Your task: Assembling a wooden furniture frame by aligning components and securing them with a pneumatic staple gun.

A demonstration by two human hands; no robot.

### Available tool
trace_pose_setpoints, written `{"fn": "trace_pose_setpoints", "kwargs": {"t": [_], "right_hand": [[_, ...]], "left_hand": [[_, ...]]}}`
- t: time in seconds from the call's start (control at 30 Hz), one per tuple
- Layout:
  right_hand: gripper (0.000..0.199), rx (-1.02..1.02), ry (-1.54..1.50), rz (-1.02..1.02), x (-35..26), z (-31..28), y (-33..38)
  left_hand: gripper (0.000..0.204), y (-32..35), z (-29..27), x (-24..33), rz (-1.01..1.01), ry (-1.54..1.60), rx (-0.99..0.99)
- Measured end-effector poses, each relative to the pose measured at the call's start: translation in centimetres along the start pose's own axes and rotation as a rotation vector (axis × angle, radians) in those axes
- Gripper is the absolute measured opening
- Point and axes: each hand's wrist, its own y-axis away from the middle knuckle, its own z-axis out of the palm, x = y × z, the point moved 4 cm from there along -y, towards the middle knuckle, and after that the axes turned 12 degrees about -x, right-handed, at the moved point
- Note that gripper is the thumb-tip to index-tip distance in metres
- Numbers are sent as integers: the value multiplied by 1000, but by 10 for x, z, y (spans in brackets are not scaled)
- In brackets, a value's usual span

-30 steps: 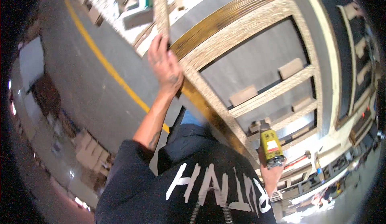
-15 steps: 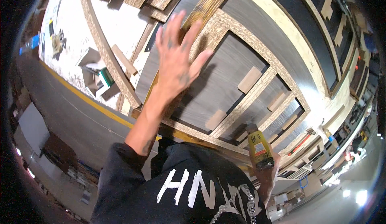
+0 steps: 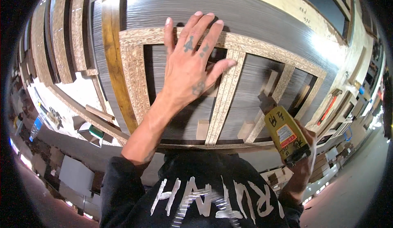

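Note:
My left hand (image 3: pixel 190 66) is spread flat over a chipboard frame (image 3: pixel 227 90) that lies on a grey wood-grain panel (image 3: pixel 245 17), fingers reaching the frame's far rail. My right hand (image 3: pixel 305 158) grips a yellow power nailer (image 3: pixel 284 136) at the frame's near right corner, its dark nose pointing at a cross rail. Small wooden blocks (image 3: pixel 202 129) stand inside the frame's openings.
A dark brown wooden strip (image 3: pixel 114 60) runs along the frame's left side. More chipboard strips (image 3: pixel 61 43) lie at the left. A red-handled tool (image 3: pixel 329 105) rests at the right. A bottle (image 3: pixel 36 126) and small parts sit on the white surface at lower left.
The view has swung over the frame, which now fills the middle. My left hand has settled flat on the frame. The nailer has come up closer to the frame's near right corner.

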Motion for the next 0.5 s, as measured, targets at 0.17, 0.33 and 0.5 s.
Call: {"fn": "trace_pose_setpoints", "kwargs": {"t": [0.17, 0.33, 0.5], "right_hand": [[125, -66, -212, 109, 1, -18, -47], [104, -43, -185, -69, 10, -32, -63], [85, -70, -250, -127, -7, -34, -84]], "left_hand": [[89, 3, 5, 9, -39, -75, -47], [93, 1, 4, 13, -86, -107, -92], [118, 11, 15, 24, -219, -75, -121]]}}
